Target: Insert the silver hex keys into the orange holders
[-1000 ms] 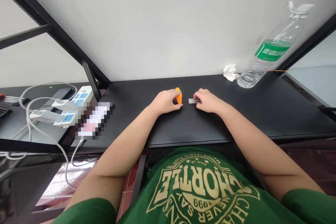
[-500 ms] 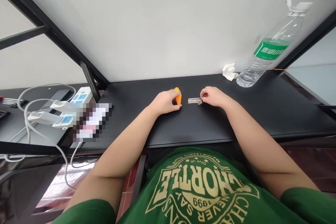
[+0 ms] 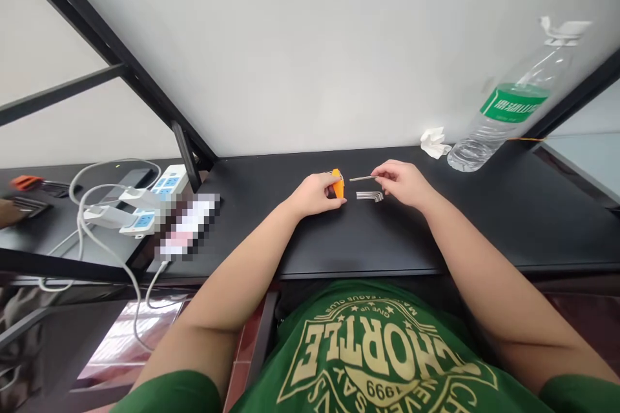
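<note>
A small orange plastic holder (image 3: pixel 338 184) is gripped by the left hand (image 3: pixel 314 195), its fingers (image 3: pixel 320 179) closed around it. A thin steel hex key (image 3: pixel 362 178) is pinched by the fingers (image 3: pixel 381 171) of the right hand (image 3: pixel 404 182) and held level, just right of the holder. A bundle of L-shaped steel hex keys (image 3: pixel 369 196) is laid between the hands on the black surface (image 3: pixel 387 239). A crumpled white tissue (image 3: pixel 434 143) and a clear plastic bottle with a green label (image 3: pixel 516 103) are placed far right, and a white power strip with blue sockets (image 3: pixel 167 182) is seen to the left.
</note>
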Demonstrator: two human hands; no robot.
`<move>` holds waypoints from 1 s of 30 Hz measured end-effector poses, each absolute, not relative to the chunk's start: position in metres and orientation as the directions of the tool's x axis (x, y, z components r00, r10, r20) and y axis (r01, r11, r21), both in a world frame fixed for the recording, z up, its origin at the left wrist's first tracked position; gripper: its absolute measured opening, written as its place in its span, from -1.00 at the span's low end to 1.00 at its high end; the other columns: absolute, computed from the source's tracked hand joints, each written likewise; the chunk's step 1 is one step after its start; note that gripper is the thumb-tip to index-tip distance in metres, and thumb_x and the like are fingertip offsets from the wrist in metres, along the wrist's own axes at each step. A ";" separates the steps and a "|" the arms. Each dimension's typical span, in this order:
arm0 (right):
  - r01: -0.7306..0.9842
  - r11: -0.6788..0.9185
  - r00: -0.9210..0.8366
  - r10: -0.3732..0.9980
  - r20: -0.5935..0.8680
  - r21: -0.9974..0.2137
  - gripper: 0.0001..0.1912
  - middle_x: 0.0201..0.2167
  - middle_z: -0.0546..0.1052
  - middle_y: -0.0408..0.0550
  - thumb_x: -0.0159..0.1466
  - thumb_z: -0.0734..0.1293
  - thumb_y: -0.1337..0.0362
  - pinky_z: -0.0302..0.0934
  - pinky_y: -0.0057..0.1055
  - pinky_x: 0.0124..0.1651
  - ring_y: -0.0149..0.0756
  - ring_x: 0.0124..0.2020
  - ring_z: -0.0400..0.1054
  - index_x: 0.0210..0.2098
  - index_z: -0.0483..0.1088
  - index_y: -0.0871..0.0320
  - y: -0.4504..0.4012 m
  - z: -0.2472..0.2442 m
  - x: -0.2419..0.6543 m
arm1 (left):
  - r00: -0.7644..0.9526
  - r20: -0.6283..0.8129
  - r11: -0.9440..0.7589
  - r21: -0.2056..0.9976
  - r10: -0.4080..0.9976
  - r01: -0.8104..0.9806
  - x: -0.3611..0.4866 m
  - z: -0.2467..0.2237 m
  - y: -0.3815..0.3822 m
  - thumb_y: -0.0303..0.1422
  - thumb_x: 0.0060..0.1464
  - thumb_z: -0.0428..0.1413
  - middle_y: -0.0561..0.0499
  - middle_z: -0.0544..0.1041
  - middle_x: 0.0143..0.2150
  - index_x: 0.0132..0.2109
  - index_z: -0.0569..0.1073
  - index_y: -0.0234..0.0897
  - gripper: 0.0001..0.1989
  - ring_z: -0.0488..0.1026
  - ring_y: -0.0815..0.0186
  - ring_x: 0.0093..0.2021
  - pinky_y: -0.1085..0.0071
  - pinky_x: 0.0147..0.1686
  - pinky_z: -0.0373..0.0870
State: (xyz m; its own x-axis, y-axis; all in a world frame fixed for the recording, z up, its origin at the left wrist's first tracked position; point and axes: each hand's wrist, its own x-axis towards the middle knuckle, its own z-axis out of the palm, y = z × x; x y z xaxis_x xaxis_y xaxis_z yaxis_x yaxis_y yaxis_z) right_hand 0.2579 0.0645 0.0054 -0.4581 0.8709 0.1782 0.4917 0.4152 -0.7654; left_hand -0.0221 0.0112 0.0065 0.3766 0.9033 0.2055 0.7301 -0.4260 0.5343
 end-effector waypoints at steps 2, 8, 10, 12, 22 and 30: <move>0.450 0.510 -0.491 0.827 0.274 -0.733 -0.79 -0.14 0.56 0.00 0.32 0.30 0.24 0.36 -0.34 -0.19 -0.34 -0.35 0.41 -0.17 0.57 0.14 0.059 0.006 0.252 | 0.375 0.210 -0.425 0.559 0.903 0.712 -0.022 0.008 0.010 -0.14 0.02 0.29 0.08 0.47 -0.32 -0.21 0.54 -0.20 -0.73 0.34 0.36 -0.40 0.37 -0.33 0.34; 0.427 0.645 -0.523 0.748 0.409 -0.634 -0.74 -0.12 0.57 0.02 0.38 0.25 0.23 0.36 -0.30 -0.16 -0.28 -0.28 0.43 -0.17 0.59 0.10 0.048 0.009 0.246 | 0.393 0.225 -0.449 0.561 0.891 0.696 -0.019 0.011 0.006 -0.14 0.03 0.29 0.04 0.49 -0.30 -0.13 0.57 -0.20 -0.70 0.37 0.33 -0.37 0.35 -0.29 0.37; 0.443 0.649 -0.511 0.750 0.420 -0.619 -0.73 -0.11 0.57 0.04 0.39 0.24 0.22 0.36 -0.28 -0.14 -0.26 -0.25 0.43 -0.15 0.59 0.09 0.047 0.010 0.246 | 0.389 0.227 -0.447 0.555 0.893 0.702 -0.018 0.011 0.006 -0.14 0.03 0.28 0.04 0.50 -0.31 -0.15 0.56 -0.20 -0.71 0.37 0.32 -0.37 0.35 -0.29 0.37; 0.448 0.660 -0.518 0.742 0.426 -0.603 -0.72 -0.10 0.57 0.04 0.40 0.23 0.22 0.36 -0.27 -0.13 -0.24 -0.22 0.43 -0.14 0.58 0.09 0.047 0.011 0.247 | 0.387 0.230 -0.448 0.543 0.893 0.710 -0.019 0.011 0.006 -0.14 0.03 0.28 0.04 0.49 -0.32 -0.17 0.56 -0.20 -0.72 0.36 0.33 -0.38 0.35 -0.30 0.37; 0.430 0.753 -0.613 0.649 0.451 -0.498 -0.65 -0.07 0.56 0.02 0.46 0.15 0.25 0.34 -0.28 -0.06 -0.24 -0.14 0.45 -0.11 0.60 0.06 0.045 0.012 0.248 | 0.363 0.226 -0.420 0.625 0.904 0.657 -0.020 0.011 0.006 -0.14 0.02 0.29 0.06 0.47 -0.35 -0.22 0.55 -0.21 -0.74 0.35 0.35 -0.39 0.35 -0.32 0.38; 0.390 0.784 -0.671 0.601 0.434 -0.483 -0.64 -0.06 0.56 0.00 0.46 0.15 0.26 0.35 -0.30 -0.01 -0.25 -0.10 0.45 -0.10 0.60 0.04 0.039 0.008 0.239 | 0.526 0.237 -0.566 0.501 0.817 0.655 -0.012 0.014 0.003 -0.12 0.07 0.26 0.04 0.48 -0.36 -0.30 0.48 -0.19 -0.76 0.40 0.26 -0.32 0.30 -0.23 0.37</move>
